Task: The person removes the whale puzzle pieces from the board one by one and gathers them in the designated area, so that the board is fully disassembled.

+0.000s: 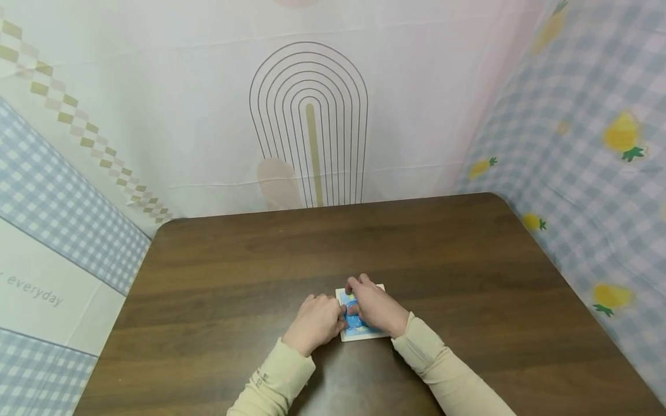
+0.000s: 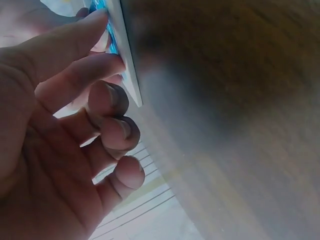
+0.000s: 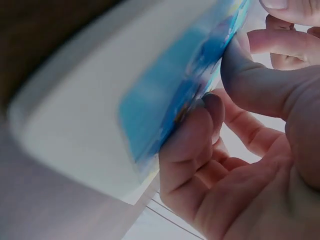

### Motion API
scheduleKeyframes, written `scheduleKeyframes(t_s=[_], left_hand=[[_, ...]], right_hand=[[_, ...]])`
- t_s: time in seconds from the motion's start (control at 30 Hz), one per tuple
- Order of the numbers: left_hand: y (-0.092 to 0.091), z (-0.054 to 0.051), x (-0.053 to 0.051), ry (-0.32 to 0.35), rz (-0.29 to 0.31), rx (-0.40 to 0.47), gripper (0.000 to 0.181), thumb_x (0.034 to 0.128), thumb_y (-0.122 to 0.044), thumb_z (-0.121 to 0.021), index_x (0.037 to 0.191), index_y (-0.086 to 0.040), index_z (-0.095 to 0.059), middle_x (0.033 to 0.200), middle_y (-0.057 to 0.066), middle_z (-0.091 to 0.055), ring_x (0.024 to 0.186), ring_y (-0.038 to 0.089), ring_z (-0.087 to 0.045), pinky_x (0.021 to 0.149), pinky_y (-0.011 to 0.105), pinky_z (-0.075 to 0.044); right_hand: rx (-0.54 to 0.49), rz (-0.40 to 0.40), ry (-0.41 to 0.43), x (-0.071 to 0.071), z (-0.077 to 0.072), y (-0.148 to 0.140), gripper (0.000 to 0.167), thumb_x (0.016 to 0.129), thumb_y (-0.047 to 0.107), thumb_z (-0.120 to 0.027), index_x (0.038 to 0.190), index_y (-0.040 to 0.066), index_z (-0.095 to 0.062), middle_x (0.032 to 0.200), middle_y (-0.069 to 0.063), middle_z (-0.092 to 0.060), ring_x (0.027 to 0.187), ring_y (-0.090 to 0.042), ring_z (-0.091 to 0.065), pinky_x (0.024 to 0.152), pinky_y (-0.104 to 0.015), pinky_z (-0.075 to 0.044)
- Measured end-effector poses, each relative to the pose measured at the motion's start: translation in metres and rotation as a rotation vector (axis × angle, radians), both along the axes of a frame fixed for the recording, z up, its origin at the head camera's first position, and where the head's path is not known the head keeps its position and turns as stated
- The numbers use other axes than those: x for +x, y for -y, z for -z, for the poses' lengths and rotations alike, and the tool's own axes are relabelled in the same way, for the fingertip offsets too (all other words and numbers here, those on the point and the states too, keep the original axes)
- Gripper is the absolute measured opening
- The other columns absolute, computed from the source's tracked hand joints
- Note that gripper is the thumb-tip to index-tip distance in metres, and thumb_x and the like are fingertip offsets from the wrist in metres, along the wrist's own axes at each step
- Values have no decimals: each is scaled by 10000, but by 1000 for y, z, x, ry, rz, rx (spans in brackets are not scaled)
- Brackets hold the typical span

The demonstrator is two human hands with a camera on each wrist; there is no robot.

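A flat square board [image 1: 369, 334] with a white border and a bright blue picture lies on the table, in front of both hands. My left hand [image 1: 318, 320] is at its left edge; in the left wrist view the thumb [image 2: 90, 32] and forefinger [image 2: 107, 65] touch the board there, with the other fingers curled. Over the picture is my right hand [image 1: 378, 306], covering much of it. In the right wrist view its thumb [image 3: 250, 82] and bent fingers [image 3: 182, 137] meet the blue picture [image 3: 160, 95]. Whether they pinch a separate piece is hidden.
The brown wooden table [image 1: 234, 260] extends around the board on all sides. Behind it hangs a pale cloth [image 1: 416, 115] with a line-arch print. Checked cloths, including one with pineapples [image 1: 572, 190], stand along both sides.
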State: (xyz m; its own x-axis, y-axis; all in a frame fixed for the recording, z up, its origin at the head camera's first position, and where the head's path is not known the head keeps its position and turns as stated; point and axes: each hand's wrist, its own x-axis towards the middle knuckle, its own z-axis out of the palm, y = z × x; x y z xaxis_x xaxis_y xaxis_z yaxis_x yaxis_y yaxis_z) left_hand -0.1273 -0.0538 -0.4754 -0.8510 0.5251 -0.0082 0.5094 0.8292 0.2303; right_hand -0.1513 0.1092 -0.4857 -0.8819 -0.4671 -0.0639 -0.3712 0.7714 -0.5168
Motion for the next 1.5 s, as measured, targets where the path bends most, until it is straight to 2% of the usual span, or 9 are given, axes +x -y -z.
scheduleKeyframes(t_s=[0.13, 0.23, 0.33, 0.57, 0.83, 1.03, 1.17, 1.33, 1.5], left_hand=[[-1, 0, 1, 32, -3, -1, 158, 811, -273, -780, 709, -163, -730, 575, -75, -565, 550, 93, -499, 608, 300, -344], [-1, 2, 2, 50, -9, -14, 126, 822, -289, -769, 848, -166, -788, 619, -58, -615, 559, 91, -504, 635, 315, -348], [-1, 2, 3, 49, -12, -20, 120, 829, -271, -753, 878, -166, -784, 618, -51, -607, 573, 100, -518, 682, 348, -384], [-3, -1, 2, 94, -29, 14, 63, 809, -183, -702, 755, -155, -715, 529, -64, -464, 538, 129, -471, 664, 360, -403], [-4, -2, 3, 106, -32, -2, 102, 817, -200, -711, 721, -179, -682, 555, -63, -498, 540, 121, -493, 670, 367, -418], [-5, -2, 2, 115, -39, -3, 136, 825, -187, -700, 695, -184, -660, 550, -60, -495, 529, 122, -488, 675, 390, -445], [-4, -2, 2, 121, -42, -7, 116, 830, -194, -701, 716, -186, -679, 566, -56, -519, 535, 126, -502, 677, 402, -463], [-4, -2, 2, 127, -51, 3, 203, 825, -195, -705, 639, -199, -621, 571, -55, -524, 529, 123, -503, 649, 391, -461], [-3, -3, 2, 136, -55, 12, 204, 829, -186, -697, 643, -196, -614, 559, -55, -498, 517, 125, -484, 626, 382, -457]], right_hand=[[1, -16, -18, 3, -1, 1, 207, 841, -48, -682, 947, 60, -541, 850, -59, -415, 621, -180, -448, 578, -296, -402], [-5, -31, -31, 5, -1, 1, 254, 830, -74, -683, 1018, 45, -562, 880, -69, -440, 649, -173, -460, 597, -292, -417], [-14, -42, -43, 5, -1, 1, 296, 841, -41, -702, 1097, 34, -576, 908, -79, -456, 664, -169, -471, 619, -292, -437], [-9, -59, -58, 3, -2, -1, 216, 863, -21, -685, 1049, 47, -599, 880, -59, -420, 635, -169, -464, 615, -291, -438], [-21, -73, -57, 5, 2, -1, 281, 867, -27, -682, 1133, 38, -623, 888, -63, -425, 644, -158, -461, 606, -272, -430], [-13, -28, -84, 6, 3, 2, 251, 865, 15, -702, 1090, 2, -593, 910, -91, -466, 680, -173, -477, 653, -318, -473], [-9, 9, -74, 6, 2, 3, 246, 844, -39, -692, 1061, -4, -579, 925, -104, -478, 669, -187, -471, 625, -327, -466], [-9, 23, -59, 6, 2, 2, 232, 836, -89, -637, 1041, 14, -601, 898, -81, -463, 619, -176, -455, 577, -296, -439], [-9, 17, -56, 7, 0, 2, 190, 874, -65, -614, 1045, 18, -627, 879, -75, -453, 584, -159, -433, 551, -271, -415]])
